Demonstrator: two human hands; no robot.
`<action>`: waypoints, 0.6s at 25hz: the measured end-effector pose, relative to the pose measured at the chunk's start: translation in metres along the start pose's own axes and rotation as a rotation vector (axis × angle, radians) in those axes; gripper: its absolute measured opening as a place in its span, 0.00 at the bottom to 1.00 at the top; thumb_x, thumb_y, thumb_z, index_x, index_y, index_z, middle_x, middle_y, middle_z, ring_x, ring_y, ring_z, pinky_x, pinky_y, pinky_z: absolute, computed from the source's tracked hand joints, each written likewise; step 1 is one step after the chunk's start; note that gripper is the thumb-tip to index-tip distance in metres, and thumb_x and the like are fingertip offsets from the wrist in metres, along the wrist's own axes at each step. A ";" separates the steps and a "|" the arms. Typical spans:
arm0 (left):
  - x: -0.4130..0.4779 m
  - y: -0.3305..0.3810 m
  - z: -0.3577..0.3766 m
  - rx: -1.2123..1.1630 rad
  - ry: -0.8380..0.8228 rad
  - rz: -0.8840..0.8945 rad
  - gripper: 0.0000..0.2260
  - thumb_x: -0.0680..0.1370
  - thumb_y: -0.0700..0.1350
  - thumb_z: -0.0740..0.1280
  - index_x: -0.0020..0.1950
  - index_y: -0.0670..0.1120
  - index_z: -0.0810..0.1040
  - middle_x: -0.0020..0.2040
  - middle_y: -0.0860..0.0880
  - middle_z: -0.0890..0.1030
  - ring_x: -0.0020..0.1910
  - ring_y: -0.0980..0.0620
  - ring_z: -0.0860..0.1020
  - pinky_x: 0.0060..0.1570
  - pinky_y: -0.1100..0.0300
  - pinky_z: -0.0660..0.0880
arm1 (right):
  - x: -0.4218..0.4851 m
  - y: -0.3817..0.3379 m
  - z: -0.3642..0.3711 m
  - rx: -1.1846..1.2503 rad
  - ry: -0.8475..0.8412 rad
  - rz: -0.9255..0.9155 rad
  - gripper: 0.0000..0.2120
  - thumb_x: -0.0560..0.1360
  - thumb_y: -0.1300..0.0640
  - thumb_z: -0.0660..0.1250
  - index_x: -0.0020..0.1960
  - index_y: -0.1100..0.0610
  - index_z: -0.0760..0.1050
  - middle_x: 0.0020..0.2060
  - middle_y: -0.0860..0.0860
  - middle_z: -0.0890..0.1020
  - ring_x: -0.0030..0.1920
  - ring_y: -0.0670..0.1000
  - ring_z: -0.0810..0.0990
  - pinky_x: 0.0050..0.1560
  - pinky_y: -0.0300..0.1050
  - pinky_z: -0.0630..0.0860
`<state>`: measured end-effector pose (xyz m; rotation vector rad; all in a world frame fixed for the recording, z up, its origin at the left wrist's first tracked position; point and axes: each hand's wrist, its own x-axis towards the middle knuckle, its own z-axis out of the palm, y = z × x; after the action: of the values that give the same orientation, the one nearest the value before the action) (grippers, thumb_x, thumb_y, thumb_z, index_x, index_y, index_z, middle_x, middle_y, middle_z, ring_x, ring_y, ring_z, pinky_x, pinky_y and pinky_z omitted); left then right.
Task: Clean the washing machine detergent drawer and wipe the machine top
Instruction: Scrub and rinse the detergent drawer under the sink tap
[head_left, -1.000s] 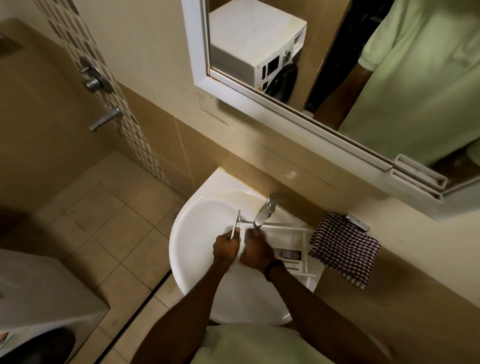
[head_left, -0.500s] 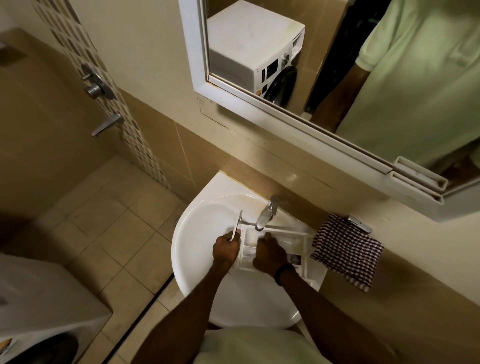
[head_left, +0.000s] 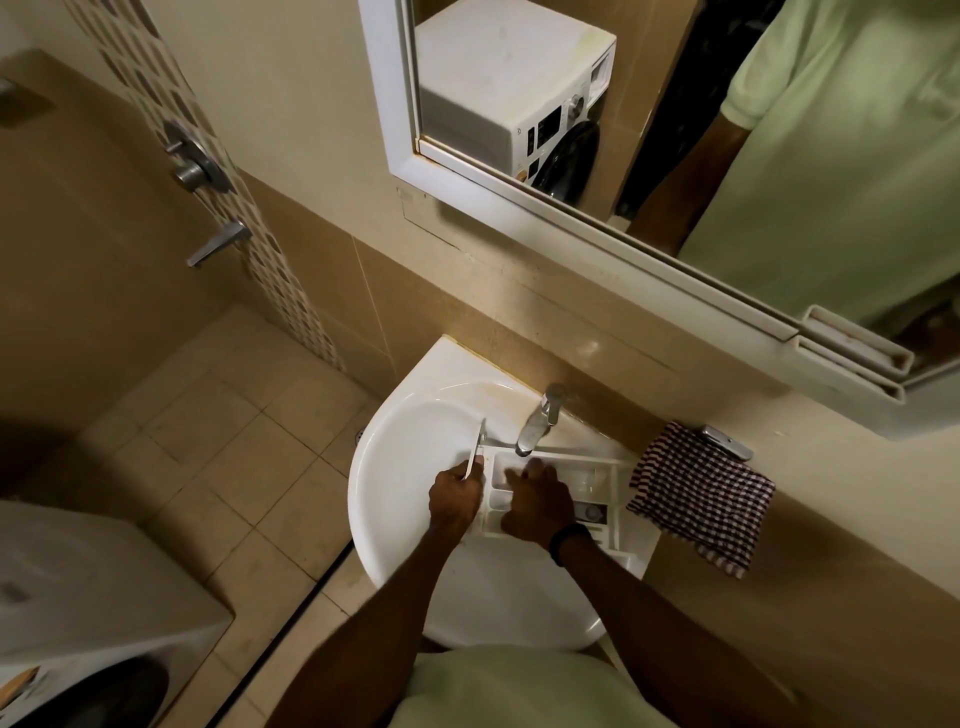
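Note:
The white detergent drawer (head_left: 597, 483) lies across the white sink (head_left: 410, 441), under the chrome tap (head_left: 540, 423). My left hand (head_left: 454, 496) grips a thin white brush (head_left: 477, 449) by its handle at the drawer's left end. My right hand (head_left: 537, 501) rests on the drawer with fingers curled down into its compartments; a dark band sits on that wrist. The washing machine (head_left: 62, 597) stands at the lower left, its top partly in view.
A checked cloth (head_left: 701, 493) hangs over the ledge right of the sink. A white-framed mirror (head_left: 519, 218) above reflects the machine and a person in a green shirt. Shower fittings (head_left: 197, 166) are on the left wall, over tiled floor.
My right hand has slid rightward along the drawer, away from the left hand. The left hand keeps the brush in the same spot.

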<state>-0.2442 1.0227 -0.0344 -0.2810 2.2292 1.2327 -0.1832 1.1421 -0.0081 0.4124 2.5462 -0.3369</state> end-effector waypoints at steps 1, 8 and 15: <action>0.000 0.000 -0.001 0.000 0.002 0.005 0.23 0.83 0.61 0.62 0.57 0.43 0.86 0.54 0.39 0.86 0.57 0.37 0.81 0.62 0.49 0.76 | 0.000 0.001 0.001 -0.005 0.000 0.007 0.36 0.69 0.44 0.70 0.74 0.49 0.65 0.68 0.60 0.66 0.66 0.63 0.67 0.61 0.53 0.73; 0.000 -0.002 -0.002 -0.005 -0.019 -0.011 0.24 0.83 0.60 0.62 0.59 0.42 0.85 0.57 0.38 0.85 0.60 0.36 0.80 0.65 0.48 0.74 | 0.002 0.011 0.004 -0.086 -0.013 -0.022 0.39 0.67 0.42 0.71 0.75 0.46 0.62 0.69 0.60 0.63 0.69 0.65 0.63 0.64 0.55 0.70; -0.002 -0.001 -0.002 -0.015 -0.012 0.011 0.23 0.83 0.59 0.62 0.58 0.42 0.86 0.54 0.39 0.86 0.58 0.38 0.81 0.63 0.50 0.74 | 0.003 0.009 0.008 -0.029 -0.016 -0.012 0.35 0.67 0.43 0.71 0.73 0.45 0.66 0.68 0.60 0.64 0.68 0.64 0.64 0.62 0.55 0.72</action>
<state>-0.2426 1.0208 -0.0328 -0.2667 2.2148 1.2547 -0.1788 1.1481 -0.0174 0.3829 2.5360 -0.3063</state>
